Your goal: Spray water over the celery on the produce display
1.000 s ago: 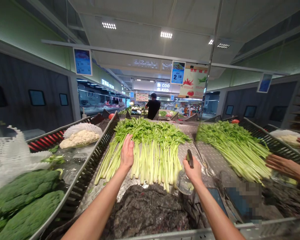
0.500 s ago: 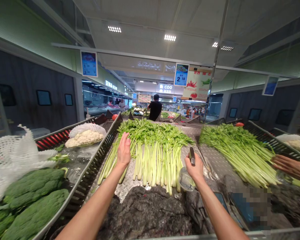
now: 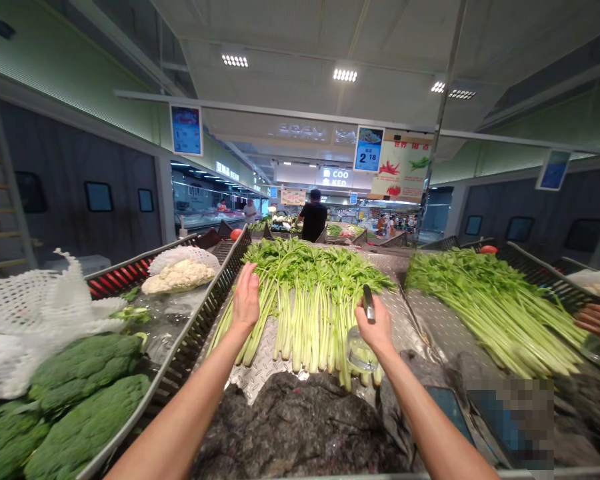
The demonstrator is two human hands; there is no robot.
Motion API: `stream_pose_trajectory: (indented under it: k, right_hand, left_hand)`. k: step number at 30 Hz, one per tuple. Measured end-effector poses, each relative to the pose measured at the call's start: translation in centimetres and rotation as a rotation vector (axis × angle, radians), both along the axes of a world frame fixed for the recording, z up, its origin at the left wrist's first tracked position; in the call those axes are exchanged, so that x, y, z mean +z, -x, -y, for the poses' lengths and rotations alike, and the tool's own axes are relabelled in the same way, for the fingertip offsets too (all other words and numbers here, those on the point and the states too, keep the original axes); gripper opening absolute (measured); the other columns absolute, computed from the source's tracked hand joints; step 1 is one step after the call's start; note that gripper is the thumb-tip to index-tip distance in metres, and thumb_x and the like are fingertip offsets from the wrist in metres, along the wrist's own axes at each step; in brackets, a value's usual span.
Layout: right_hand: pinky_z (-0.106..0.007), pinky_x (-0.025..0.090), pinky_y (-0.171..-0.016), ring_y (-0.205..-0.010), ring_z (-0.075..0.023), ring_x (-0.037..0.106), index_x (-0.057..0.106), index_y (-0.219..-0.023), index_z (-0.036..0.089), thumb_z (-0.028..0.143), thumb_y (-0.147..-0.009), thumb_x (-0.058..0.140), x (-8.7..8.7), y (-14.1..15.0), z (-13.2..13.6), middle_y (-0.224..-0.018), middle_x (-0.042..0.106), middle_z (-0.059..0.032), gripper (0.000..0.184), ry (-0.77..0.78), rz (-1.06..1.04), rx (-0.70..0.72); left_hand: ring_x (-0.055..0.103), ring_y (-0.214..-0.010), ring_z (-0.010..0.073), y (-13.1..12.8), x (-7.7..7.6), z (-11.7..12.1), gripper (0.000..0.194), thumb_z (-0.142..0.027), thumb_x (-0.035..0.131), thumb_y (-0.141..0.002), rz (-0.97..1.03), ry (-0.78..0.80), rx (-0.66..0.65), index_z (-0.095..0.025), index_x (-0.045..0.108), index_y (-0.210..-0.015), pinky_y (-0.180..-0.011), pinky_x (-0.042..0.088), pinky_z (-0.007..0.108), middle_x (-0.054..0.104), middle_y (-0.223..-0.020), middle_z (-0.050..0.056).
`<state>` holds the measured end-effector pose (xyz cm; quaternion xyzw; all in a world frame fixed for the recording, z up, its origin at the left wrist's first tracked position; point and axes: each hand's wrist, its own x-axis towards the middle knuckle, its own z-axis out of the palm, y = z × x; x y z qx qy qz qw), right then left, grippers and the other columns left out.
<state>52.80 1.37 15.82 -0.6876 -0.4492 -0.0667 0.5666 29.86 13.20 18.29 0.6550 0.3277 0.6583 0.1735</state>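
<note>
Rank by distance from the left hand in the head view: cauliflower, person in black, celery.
1. Celery: immediately by the left hand, mostly to its right; contact unclear.
2. Cauliflower: to the left, across the slatted divider.
3. Person in black: well beyond the celery, in the background.

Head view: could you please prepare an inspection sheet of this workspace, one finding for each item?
Surface: diamond-patterned metal tray, showing between stalks.
Job's things: celery, leaves at the far end; what looks like a clear spray bottle.
Clutter: dark crumpled cloth at the near end.
Left grip: left hand open over the celery's left side; contact unclear.
Right grip: right hand closed on the spray bottle.
Cables: nothing seen.
Surroundings: broccoli, cauliflower and white foam netting to the left; mirror to the right; person in black farther back.
</note>
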Motion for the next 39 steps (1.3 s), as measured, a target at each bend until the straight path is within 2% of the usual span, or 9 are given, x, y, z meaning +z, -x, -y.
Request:
stream_pose_trajectory:
  k: [3,10,16,19,26,34,39]
  right_hand:
    - [-0.024,0.034,-0.049,-0.052,-0.0139,0.048,0.052,-0.077,0.016,0.031,-0.063,0.041,-0.4,1.2,-0.4,-0.061,0.055,-0.0007,0.023,0.034,-0.026,0.02]
    - [-0.024,0.034,-0.047,-0.049,-0.012,0.046,0.051,-0.078,0.016,0.03,-0.065,0.043,0.6,3.9,-1.4,-0.06,0.054,-0.0001,0.021,-0.007,-0.036,0.141]
    - [-0.023,0.033,-0.043,-0.046,-0.0118,0.045,0.049,-0.075,0.017,0.03,-0.066,0.042,-1.2,5.4,-2.9,-0.058,0.051,0.0005,0.017,0.066,-0.06,0.223]
    - [-0.023,0.032,-0.044,-0.048,-0.0119,0.045,0.049,-0.078,0.017,0.028,-0.066,0.042,-1.4,6.5,-3.5,-0.059,0.051,0.0009,0.018,0.026,-0.036,0.215]
    - [-0.023,0.031,-0.043,-0.046,-0.0106,0.041,0.048,-0.081,0.018,0.026,-0.067,0.041,0.2,9.4,-4.3,-0.058,0.048,0.0022,0.018,-0.043,-0.036,0.303]
    - [-0.022,0.032,-0.044,-0.047,-0.0104,0.043,0.048,-0.074,0.019,0.024,-0.067,0.042,-1.4,12.7,-4.8,-0.057,0.048,0.0029,0.01,-0.013,-0.005,0.41]
    - [-0.022,0.031,-0.046,-0.047,-0.01,0.043,0.049,-0.075,0.018,0.022,-0.066,0.042,-0.9,14.1,-4.6,-0.056,0.048,0.0037,0.012,-0.069,0.056,0.425]
  left_hand:
    - [0.031,-0.121,0.0193,0.5,0.2,-0.2,0.046,-0.042,0.026,-0.081,-0.023,-0.002,0.022,-0.016,0.048,-0.112,-0.102,0.019,0.038,0.038,-0.129,0.009]
    - [0.031,-0.12,0.019,1.7,0.0,-0.8,0.048,-0.043,0.025,-0.081,-0.047,-0.015,0.049,-0.013,0.047,-0.112,-0.102,0.02,0.037,0.037,-0.129,0.012]
    - [0.031,-0.12,0.0188,3.2,-0.8,-1.5,0.044,-0.043,0.028,-0.081,-0.021,0.007,0.06,-0.018,0.049,-0.111,-0.102,0.019,0.037,0.039,-0.128,0.008]
    - [0.03,-0.121,0.0181,3.8,-0.9,-1.8,0.045,-0.043,0.028,-0.081,-0.02,0.009,0.077,-0.017,0.048,-0.111,-0.102,0.018,0.035,0.039,-0.128,0.009]
    - [0.03,-0.121,0.0179,4.6,-0.5,-2.1,0.043,-0.042,0.028,-0.081,0.017,0.013,0.087,-0.019,0.049,-0.11,-0.103,0.018,0.035,0.04,-0.128,0.007]
    - [0.032,-0.119,0.0182,5.2,-0.4,-2.7,0.043,-0.043,0.028,-0.081,0.041,-0.016,0.094,-0.018,0.049,-0.109,-0.102,0.02,0.035,0.043,-0.125,0.008]
    - [0.032,-0.12,0.0184,5.6,0.0,-2.7,0.043,-0.043,0.028,-0.08,0.056,-0.008,0.105,-0.018,0.05,-0.107,-0.102,0.02,0.034,0.044,-0.124,0.007]
